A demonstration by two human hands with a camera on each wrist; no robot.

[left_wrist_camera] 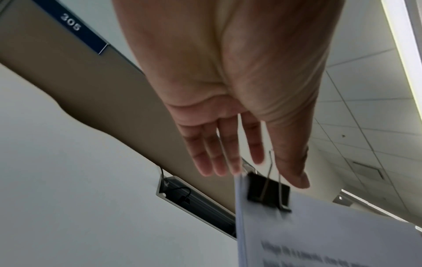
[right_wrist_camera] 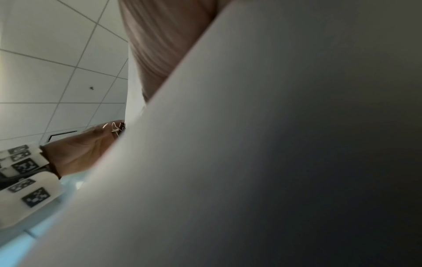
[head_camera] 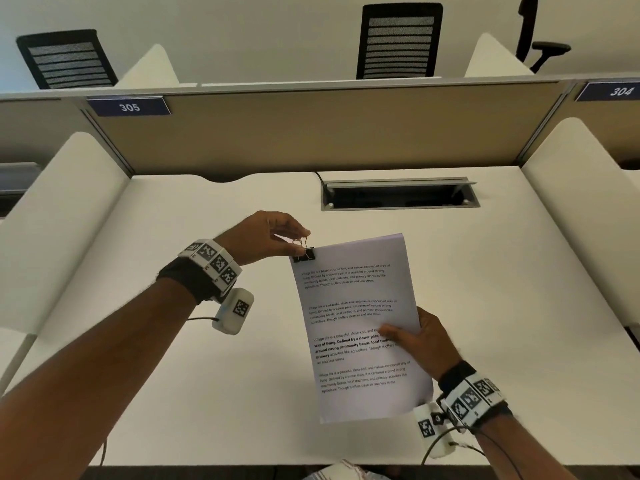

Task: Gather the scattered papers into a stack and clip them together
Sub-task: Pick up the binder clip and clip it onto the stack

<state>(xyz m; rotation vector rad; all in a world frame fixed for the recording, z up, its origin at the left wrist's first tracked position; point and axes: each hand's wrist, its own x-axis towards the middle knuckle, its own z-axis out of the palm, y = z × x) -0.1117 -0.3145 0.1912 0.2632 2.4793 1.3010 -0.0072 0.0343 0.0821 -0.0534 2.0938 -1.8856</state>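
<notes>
This is an open-plan office of numbered workstations. A white table (head_camera: 207,358) is bounded at its far edge by a tan partition (head_camera: 311,133). On that partition's top corners hang blue number plates, 305 (head_camera: 129,107) at the left and 304 (head_camera: 620,91) at the right. Beyond the partition stand black mesh-backed office chairs (head_camera: 400,43). Just before it, a cable hatch (head_camera: 398,194) is sunk into the table. White side dividers (head_camera: 65,216) flank the table, under a tiled ceiling (left_wrist_camera: 370,108).
</notes>
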